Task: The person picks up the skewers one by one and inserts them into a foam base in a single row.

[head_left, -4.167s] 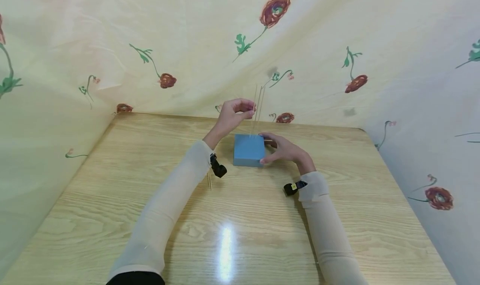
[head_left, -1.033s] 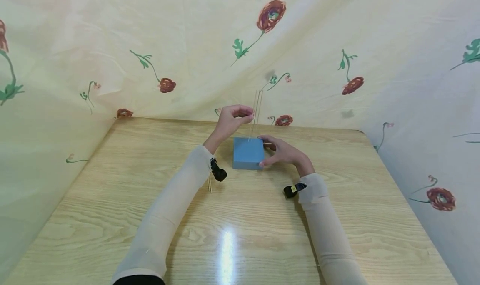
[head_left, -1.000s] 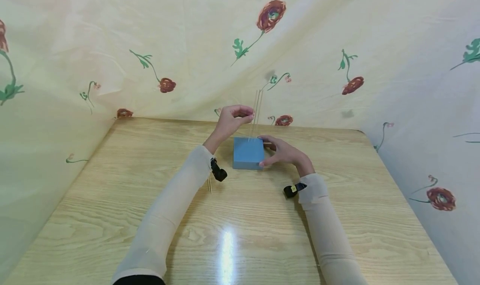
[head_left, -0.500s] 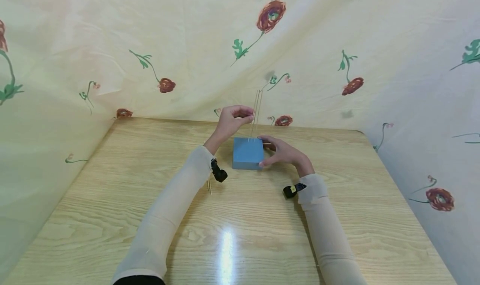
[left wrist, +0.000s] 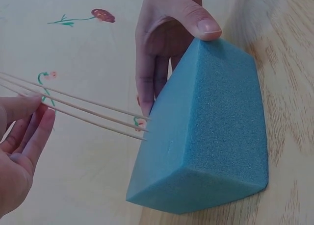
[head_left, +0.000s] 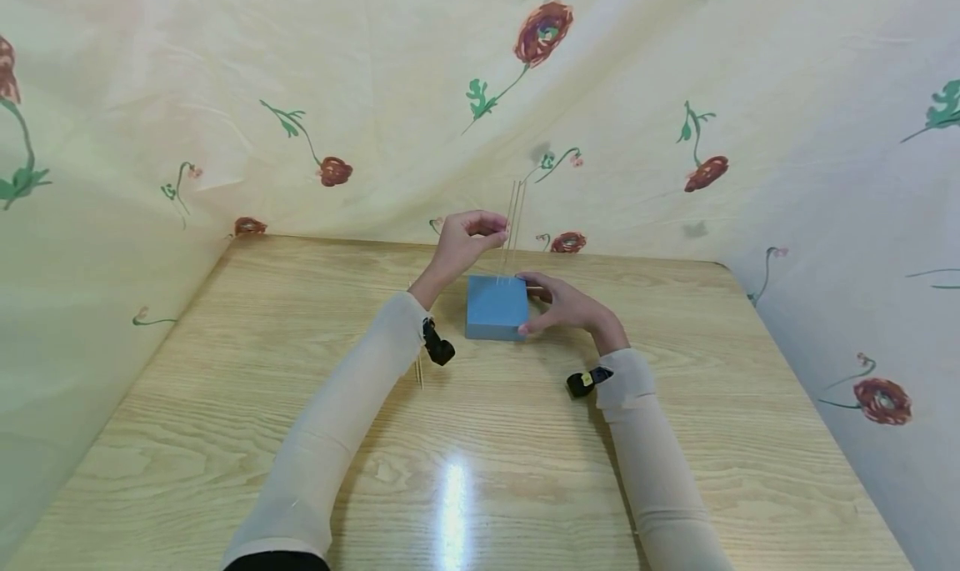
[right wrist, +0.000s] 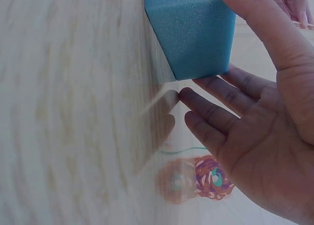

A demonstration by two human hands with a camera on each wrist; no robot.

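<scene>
A blue foam block [head_left: 497, 304] stands on the wooden table, and three thin bamboo skewers [left wrist: 98, 113] rise from its top face close to the far edge. My left hand [head_left: 463, 244] pinches a skewer partway up its length, thumb against fingertips. Beside the block, my right hand [head_left: 572, 306] grips it from the right. Its thumb [left wrist: 208, 28] presses the near corner while the fingers reach round the far side. In the right wrist view the lower fingers [right wrist: 206, 110] spread out just under the block's edge.
Several loose skewers [head_left: 419, 373] lie on the table [head_left: 525, 471], partly hidden under my left forearm. A flowered cloth [head_left: 397, 79] hangs behind the table and along both sides. Each wrist wears a small black camera [head_left: 438, 343].
The head view has tilted slightly upward since the earliest frame. Both hands, the block and the skewers have kept their places.
</scene>
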